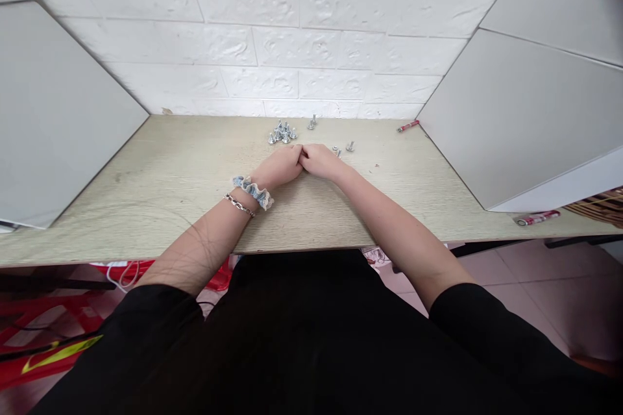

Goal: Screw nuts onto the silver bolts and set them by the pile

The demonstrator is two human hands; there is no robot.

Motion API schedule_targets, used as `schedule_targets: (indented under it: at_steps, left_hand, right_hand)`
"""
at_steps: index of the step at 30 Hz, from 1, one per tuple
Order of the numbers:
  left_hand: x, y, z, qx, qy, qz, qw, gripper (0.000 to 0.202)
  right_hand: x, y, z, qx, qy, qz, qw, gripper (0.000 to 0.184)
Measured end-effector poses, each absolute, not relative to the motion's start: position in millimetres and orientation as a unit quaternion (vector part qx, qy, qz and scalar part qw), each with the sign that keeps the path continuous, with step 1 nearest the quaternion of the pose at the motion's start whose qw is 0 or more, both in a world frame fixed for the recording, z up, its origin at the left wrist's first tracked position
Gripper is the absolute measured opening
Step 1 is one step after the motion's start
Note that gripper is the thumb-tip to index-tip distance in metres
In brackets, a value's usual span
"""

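Note:
My left hand [281,166] and my right hand [320,160] rest on the pale wooden table [170,175], fingertips meeting in the middle. Both hands are curled closed, pinching together something too small to make out. A blue scrunchie and a chain bracelet sit on my left wrist. Just beyond the hands lies a pile of small metal bolts [281,133]. One loose bolt [312,122] stands to the right of the pile. Two more bolts [343,148] lie close to my right hand.
A red-handled tool [407,126] lies at the back right of the table. Another red tool [537,217] lies at the front right edge. Grey panels flank the table on both sides, with a white brick wall behind. Red plastic items sit under the table at left.

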State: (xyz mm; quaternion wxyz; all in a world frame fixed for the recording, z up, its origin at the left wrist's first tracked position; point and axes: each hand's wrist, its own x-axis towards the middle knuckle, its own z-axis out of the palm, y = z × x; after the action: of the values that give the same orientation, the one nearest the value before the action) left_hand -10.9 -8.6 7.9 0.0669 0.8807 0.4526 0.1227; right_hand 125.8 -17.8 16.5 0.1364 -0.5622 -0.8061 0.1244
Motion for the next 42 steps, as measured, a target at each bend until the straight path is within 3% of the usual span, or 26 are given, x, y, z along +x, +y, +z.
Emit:
schedule_targets:
  at_steps: [42]
  left_hand:
    - [-12.4, -4.4, 6.5, 0.883, 0.45, 0.117, 0.06, 0.028]
  right_hand:
    - [125.5, -19.5, 16.5, -0.564, -0.803, 0.133, 0.138, 0.031]
